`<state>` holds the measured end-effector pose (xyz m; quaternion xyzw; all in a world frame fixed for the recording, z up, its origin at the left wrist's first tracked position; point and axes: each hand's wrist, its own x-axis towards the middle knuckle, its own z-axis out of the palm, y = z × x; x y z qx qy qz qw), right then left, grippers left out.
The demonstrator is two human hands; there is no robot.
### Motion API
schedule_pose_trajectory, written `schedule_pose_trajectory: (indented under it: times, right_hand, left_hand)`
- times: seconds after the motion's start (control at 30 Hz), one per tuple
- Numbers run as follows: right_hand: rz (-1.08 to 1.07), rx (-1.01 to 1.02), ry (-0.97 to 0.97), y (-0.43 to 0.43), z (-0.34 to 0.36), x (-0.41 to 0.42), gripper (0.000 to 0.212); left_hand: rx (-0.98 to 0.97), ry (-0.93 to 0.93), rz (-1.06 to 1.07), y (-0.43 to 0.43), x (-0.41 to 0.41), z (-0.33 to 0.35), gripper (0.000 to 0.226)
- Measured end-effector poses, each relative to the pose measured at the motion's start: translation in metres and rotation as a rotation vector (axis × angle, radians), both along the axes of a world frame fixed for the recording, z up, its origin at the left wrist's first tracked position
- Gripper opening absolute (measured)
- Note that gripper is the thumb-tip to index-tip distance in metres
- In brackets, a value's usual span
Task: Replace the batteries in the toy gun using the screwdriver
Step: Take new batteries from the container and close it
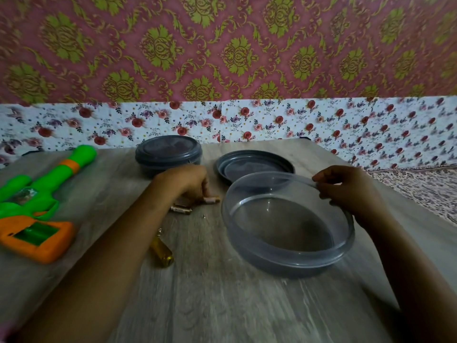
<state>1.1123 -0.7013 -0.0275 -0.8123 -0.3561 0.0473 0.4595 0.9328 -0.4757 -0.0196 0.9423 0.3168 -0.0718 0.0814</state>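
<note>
Clear plastic container is being gripped at its far rim by the right hand, while the left hand is pinching a battery just beside it. The toy gun is lying well left of both hands, the screwdriver against the left forearm.

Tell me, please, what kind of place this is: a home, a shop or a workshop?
Most likely a room in a home. The wall carries ornate pink-and-gold wallpaper with a floral strip below it, the surface is a wood-grain table, and a patterned cloth, perhaps bedding, lies at the right.
</note>
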Motion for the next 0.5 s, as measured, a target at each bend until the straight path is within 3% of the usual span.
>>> schedule_pose_trajectory:
  times: [0.07, 0.13, 0.2, 0.27, 0.33, 0.4, 0.5]
  right_hand:
    - [0.001, -0.008, 0.0, 0.0, 0.0, 0.0, 0.023]
    - [-0.004, -0.013, -0.016, 0.0, 0.0, -0.001, 0.025]
    - [-0.013, -0.021, -0.039, 0.0, 0.001, -0.001, 0.026]
    - [-0.018, -0.027, -0.051, 0.0, 0.001, -0.002, 0.025]
    - [-0.016, -0.027, -0.054, 0.0, 0.0, -0.002, 0.025]
    - [-0.016, -0.024, -0.055, 0.0, 0.0, -0.003, 0.025]
    - [-0.014, -0.028, -0.056, 0.001, 0.0, -0.002, 0.025]
  left_hand:
    - [0.097, -0.128, 0.041, 0.001, 0.0, 0.007, 0.016]
    - [0.182, -0.426, 0.054, -0.009, 0.001, 0.024, 0.017]
    - [0.145, -0.623, -0.084, -0.03, 0.002, 0.043, 0.018]
    - [0.014, -0.475, -0.341, -0.059, 0.005, 0.048, 0.014]
    - [-0.045, -0.191, -0.496, -0.081, 0.015, 0.035, 0.012]
    - [-0.017, -0.01, -0.55, -0.087, 0.026, 0.02, 0.016]
    - [-0.065, 0.027, -0.534, -0.082, 0.03, 0.012, 0.02]
